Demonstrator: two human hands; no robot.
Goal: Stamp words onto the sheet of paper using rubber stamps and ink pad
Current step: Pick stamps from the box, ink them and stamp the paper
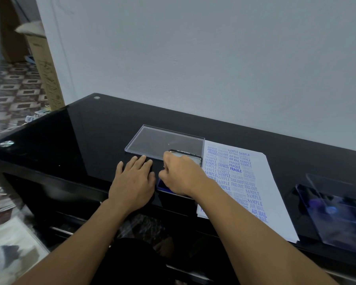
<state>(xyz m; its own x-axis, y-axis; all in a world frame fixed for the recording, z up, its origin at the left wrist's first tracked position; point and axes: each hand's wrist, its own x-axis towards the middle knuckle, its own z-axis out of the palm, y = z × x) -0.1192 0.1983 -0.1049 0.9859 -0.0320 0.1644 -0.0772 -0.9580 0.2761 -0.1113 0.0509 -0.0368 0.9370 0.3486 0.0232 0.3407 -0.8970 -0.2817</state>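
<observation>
Right forearm (pixel 234 212) crosses the near left corner of the sheet of paper (pixel 275 192), so the blue wording there may smear if the arm drops. Sheet lies on the bench (pixel 86 140) just right of the ink pad (pixel 162 185), long axis running from near edge toward the wall, words upright to the person. Right hand (pixel 181 175) is curled over the pad, contents hidden; left hand (pixel 134 177) rests flat beside it.

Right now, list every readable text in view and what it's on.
"SAMPLE": blue stamp, sheet of paper, repeated many times
"AMENDED": same sheet, far left corner
"AIR MAIL": same sheet
"FRAGILE": same sheet
"FAX OUT": same sheet
"EXPRESS": same sheet, faint
Cardboard box: markings too blurred to read
</observation>
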